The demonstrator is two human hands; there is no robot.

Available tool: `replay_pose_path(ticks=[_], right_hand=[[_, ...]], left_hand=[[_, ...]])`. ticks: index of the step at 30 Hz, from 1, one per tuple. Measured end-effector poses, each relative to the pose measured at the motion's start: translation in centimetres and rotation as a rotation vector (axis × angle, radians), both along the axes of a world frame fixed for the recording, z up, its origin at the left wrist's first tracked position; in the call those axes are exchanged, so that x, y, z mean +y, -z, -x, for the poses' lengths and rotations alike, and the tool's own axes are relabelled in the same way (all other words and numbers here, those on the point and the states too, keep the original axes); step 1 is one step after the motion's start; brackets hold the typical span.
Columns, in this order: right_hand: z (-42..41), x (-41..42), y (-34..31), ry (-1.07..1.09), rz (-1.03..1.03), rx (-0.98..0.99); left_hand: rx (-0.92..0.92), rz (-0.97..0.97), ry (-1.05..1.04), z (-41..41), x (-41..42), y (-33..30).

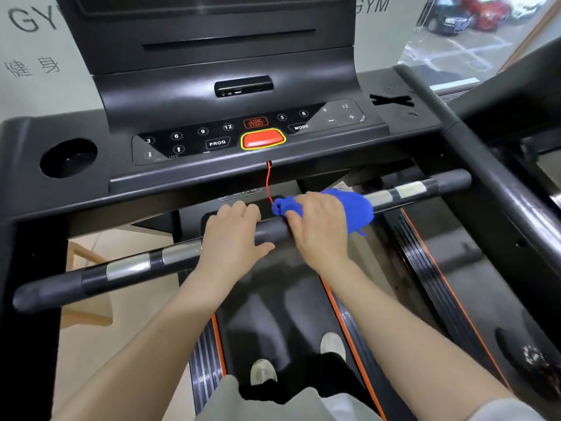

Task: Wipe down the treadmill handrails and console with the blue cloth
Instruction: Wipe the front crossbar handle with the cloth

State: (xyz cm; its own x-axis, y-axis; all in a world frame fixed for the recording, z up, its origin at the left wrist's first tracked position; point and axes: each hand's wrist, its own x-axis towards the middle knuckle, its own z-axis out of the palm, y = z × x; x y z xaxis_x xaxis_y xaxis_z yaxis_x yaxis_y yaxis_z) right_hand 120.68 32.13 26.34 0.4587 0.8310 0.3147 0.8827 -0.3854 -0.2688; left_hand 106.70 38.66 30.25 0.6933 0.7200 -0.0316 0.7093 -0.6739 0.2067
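Gym floor and treadmill belt (291, 302) filled the bottom of view, with two pale shoes (332, 344) standing on the belt between the orange-edged side rails. Both bare forearms reached forward to the front bar (270, 232), which ran tilted across the frame, low at left and higher at right. Left hand (233, 235) rested over the bar, fingers curled over its top and thumb out toward the near side, nothing else in it. Right hand (318, 226) sat just beside it, clamped on the cloth (355, 208), pressing the bunched blue fabric against the bar; part of the cloth stuck out on the far and right side of the hand. Silver sensor plates (409, 188) on the right stretch looked not yet reached, likely next in the wipe. Red cord (267, 180) hung from the console edge down to right beside the cloth's left end; main risk was the cloth or fingers snagging that cord and yanking the safety key (263, 139) above it. Loose cloth tail could also slip off the bar and drop onto the belt. Beyond, console (243, 71) with PROG, MODE and STOP/START buttons was still to be done; a careless swipe there might press a button and start the belt under the feet. Cup holder (68, 158) sat far left.
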Motion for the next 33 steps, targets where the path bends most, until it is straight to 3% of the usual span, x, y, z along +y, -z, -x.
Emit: replay_pose_path(ticks=[7, 13, 18, 25, 29, 33], right_hand=[[-4.5, -1.2, -0.7, -0.185, 0.057, -0.243], [-13.4, -4.5, -1.8, 0.026, 0.138, -0.153], [-17.0, -5.0, -1.4, 0.150, 0.067, -0.121], [-8.2, -3.5, -1.0, -0.086, -0.046, 0.056], [-11.3, -3.4, -1.1, -0.247, -0.051, -0.017], [-17.9, -5.2, -1.0, -0.155, -0.001, -0.130]], left_hand=[[-0.080, 0.043, -0.032, -1.4, -0.9, -0.2], [-0.142, 0.064, 0.073, -4.8, -1.9, -0.7], [-0.089, 0.047, 0.112, -7.9, -3.6, -0.4], [0.025, -0.045, 0.016, -10.3, -4.3, 0.0], [0.005, -0.009, -0.055, -10.7, -4.7, 0.0], [0.013, -0.018, -0.124, -11.3, -5.2, 0.0]])
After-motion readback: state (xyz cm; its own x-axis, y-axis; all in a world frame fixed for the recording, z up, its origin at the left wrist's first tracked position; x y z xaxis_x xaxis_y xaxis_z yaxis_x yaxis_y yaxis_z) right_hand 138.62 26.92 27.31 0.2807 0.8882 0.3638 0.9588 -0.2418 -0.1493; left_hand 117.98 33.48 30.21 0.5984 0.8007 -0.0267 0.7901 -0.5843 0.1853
